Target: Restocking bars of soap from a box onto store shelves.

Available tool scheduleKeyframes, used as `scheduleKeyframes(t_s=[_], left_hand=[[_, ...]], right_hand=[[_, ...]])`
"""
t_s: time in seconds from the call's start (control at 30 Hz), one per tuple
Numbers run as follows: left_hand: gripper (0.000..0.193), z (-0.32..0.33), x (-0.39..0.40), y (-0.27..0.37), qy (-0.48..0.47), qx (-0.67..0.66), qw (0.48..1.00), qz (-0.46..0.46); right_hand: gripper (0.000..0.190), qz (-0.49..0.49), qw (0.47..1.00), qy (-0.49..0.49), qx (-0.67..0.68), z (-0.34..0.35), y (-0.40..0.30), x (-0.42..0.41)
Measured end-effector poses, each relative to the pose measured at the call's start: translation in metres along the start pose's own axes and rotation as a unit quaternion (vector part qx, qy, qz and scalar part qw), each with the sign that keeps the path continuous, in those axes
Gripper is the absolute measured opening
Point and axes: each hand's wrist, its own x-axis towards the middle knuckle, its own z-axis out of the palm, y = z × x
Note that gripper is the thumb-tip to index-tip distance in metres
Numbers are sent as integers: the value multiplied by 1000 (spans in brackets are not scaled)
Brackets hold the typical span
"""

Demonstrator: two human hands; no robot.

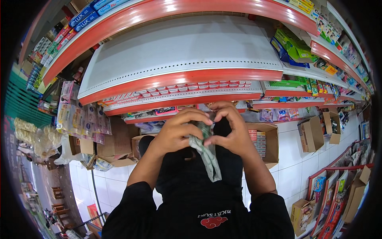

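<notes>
Both hands are raised close together over the lap, below the shelf fronts. My left hand (186, 130) grips a crumpled grey-green cloth (209, 161), whose folded end hangs down over the black clothing. Beside it, my right hand (228, 128) has its fingers curled around, thumb near the cloth; a small, partly hidden thing lies between the two hands and cannot be made out. Above them is a white metal shelf (185, 44) with a red front edge.
Rows of small red-and-white boxes (200, 86) stand on the lower shelf. An open carton (271, 143) of small boxes is on the tiled floor at right, another open carton (312, 134) farther right. Packaged goods (80, 119) hang at left, near more cartons.
</notes>
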Motion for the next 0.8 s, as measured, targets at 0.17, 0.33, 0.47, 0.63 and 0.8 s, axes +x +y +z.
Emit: scheduleKeyframes(t_s=[0.17,0.33,0.47,0.63,0.8], left_hand=[[27,-12,-15,-13,76,-71,993,-56],[36,-27,-23,-12,169,5,970,-174],[39,-36,-25,-16,201,-8,963,-181],[38,-40,-21,-12,233,-56,953,-187],[34,-54,-23,-16,241,84,954,-158]], right_hand=[[79,91,971,-34,220,0,16,-32],[80,43,991,51,113,16,18,-56],[51,50,996,-3,-69,7,22,-62],[36,-10,988,18,-151,7,24,-60],[34,16,984,-23,-175,-11,31,-57]])
